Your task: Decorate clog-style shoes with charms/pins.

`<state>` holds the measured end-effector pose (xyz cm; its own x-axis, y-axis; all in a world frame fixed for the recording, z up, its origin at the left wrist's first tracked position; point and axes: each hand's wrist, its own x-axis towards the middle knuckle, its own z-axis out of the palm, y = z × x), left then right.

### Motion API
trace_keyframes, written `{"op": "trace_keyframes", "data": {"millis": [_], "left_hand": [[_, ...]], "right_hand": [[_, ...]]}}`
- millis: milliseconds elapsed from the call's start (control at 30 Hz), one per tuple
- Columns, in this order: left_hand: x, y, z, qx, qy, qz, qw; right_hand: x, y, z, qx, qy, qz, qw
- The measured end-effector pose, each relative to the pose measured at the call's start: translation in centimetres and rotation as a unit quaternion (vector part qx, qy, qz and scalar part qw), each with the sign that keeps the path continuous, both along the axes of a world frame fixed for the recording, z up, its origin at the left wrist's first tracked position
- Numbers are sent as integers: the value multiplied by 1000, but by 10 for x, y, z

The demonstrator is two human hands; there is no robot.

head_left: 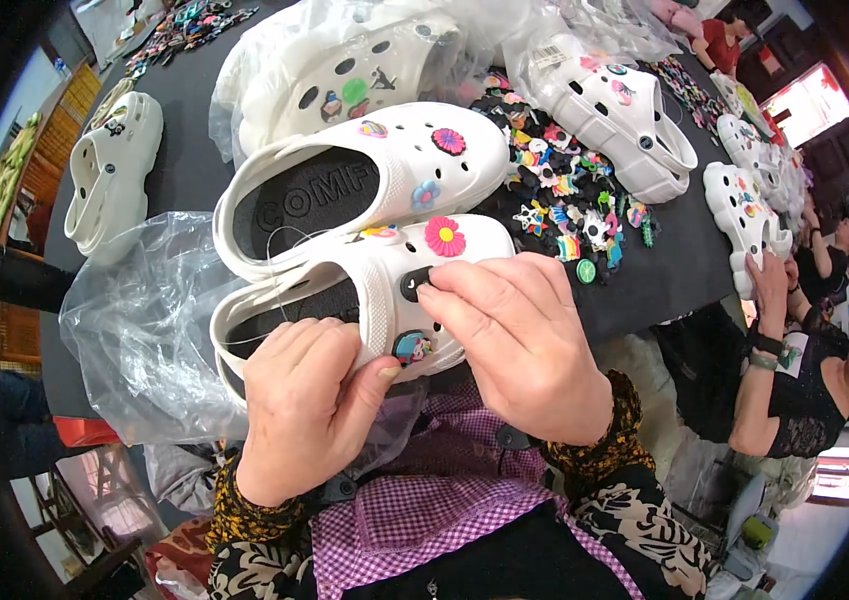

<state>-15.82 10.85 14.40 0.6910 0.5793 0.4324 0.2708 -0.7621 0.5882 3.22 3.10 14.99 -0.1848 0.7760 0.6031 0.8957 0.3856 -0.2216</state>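
Two white clogs with black insoles lie side by side in front of me, joined by a thin clear loop. My left hand (303, 400) is closed on the opening edge of the nearer clog (379, 305). With its fingertips pinched, my right hand (535, 350) holds a round black shoe charm (412, 285) against that clog's upper. A pink flower charm (445, 236) and a blue-and-red charm (413, 347) sit on the same upper. The farther clog (480, 150) carries a dark pink flower, a blue flower and another small charm.
A crumpled clear plastic bag (145, 340) lies at the left beside a white clog (125, 185). Bagged clogs (385, 65) stand behind. Colourful loose charms (570, 180) are heaped on the dark table (635, 290) near another decorated clog (610, 125). Other people work along the right side.
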Motion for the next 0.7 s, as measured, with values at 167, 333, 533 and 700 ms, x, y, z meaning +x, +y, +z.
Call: {"op": "trace_keyframes", "data": {"millis": [167,333,533,700], "left_hand": [[-1,1,3,-2,11,-7,1000],[0,1,4,4,5,-10,1000],[0,1,4,5,9,-9,1000],[1,1,2,9,12,-7,1000]], "right_hand": [[0,0,1,-6,8,17,1000],[2,-2,3,2,-9,21,1000],[-4,-4,1,7,-26,28,999],[-11,-2,1,-1,-44,27,999]]}}
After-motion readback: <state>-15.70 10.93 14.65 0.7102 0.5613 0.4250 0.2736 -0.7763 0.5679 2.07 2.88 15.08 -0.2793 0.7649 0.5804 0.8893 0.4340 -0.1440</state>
